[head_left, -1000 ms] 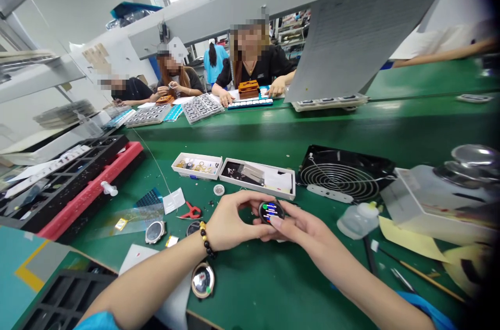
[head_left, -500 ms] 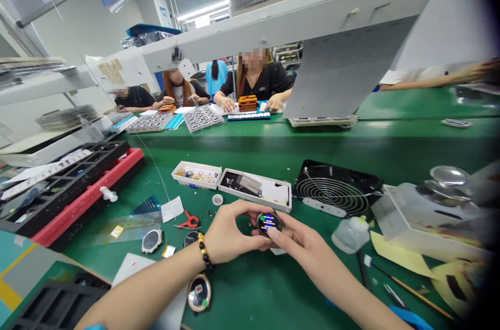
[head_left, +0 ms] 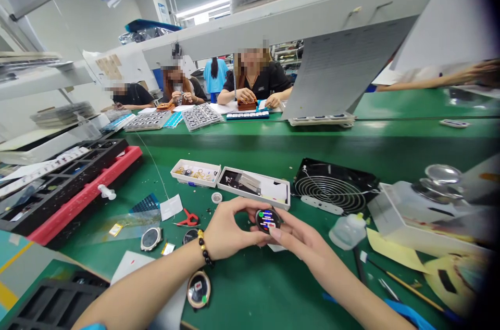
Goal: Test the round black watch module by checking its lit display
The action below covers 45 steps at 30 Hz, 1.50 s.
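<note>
We grasp the dark watch (head_left: 266,218) between left hand (head_left: 224,230) and right hand (head_left: 300,233), its screen already lit, while the gold-rimmed watch (head_left: 198,291) at its eight o'clock lies unheld.

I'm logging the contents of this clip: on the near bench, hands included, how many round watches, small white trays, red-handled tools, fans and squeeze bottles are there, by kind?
Round watches: 4, one partly hidden
White trays: 2
Red-handled tool: 1
Fan: 1
Squeeze bottle: 1
Total: 9
</note>
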Motion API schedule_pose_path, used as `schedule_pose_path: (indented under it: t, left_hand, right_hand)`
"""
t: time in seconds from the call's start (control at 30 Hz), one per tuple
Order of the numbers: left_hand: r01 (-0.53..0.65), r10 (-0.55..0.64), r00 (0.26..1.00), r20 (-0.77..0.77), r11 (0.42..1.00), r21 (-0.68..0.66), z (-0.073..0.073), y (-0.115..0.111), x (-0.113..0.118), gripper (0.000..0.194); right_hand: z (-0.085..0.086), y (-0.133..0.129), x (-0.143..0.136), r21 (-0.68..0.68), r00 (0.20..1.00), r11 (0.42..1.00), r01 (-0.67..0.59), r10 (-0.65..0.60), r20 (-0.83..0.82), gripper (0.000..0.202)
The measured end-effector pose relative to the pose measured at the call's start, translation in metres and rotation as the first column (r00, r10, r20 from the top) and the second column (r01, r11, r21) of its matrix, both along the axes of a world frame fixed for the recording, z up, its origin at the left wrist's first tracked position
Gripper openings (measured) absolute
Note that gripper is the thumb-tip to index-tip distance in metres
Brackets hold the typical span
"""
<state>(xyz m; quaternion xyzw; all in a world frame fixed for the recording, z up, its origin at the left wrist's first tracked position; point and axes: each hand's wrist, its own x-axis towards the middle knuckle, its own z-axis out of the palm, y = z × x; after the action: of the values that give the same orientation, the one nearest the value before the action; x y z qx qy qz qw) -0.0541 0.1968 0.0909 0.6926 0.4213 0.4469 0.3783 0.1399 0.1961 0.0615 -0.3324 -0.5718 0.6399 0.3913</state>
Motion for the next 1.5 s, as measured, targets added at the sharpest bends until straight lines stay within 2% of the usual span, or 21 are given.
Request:
schedule_pose_path:
  t: [0.2, 0.57, 0.83, 1.13, 1.5]
  left_hand:
    - [0.002, -0.002, 1.000, -0.008, 1.000, -0.006, 0.000, 0.000, 0.000, 0.050]
    - [0.008, -0.008, 1.000, 0.004, 1.000, -0.008, -0.001, 0.000, 0.001, 0.051]
    - [0.022, -0.022, 1.000, 0.004, 1.000, -0.009, -0.002, 0.001, 0.000, 0.051]
    - [0.018, -0.018, 1.000, -0.024, 1.000, 0.005, -0.003, 0.001, -0.002, 0.051]
    - [0.014, -0.014, 1.000, -0.018, 1.000, -0.009, -0.002, 0.000, -0.001, 0.049]
  right_hand:
    - [-0.004, -0.001, 0.001, -0.010, 1.000, 1.000, 0.006, -0.006, -0.003, 0.072]
    - [0.008, -0.001, -0.002, 0.007, 1.000, 1.000, -0.009, 0.009, 0.025, 0.069]
    - [0.006, 0.000, -0.002, 0.002, 0.999, 1.000, 0.004, -0.004, 0.046, 0.076]
    - [0.007, -0.001, -0.002, -0.008, 1.000, 1.000, 0.001, -0.001, 0.021, 0.066]
    - [0.007, -0.001, -0.001, 0.016, 0.999, 1.000, -0.003, 0.002, 0.051, 0.067]
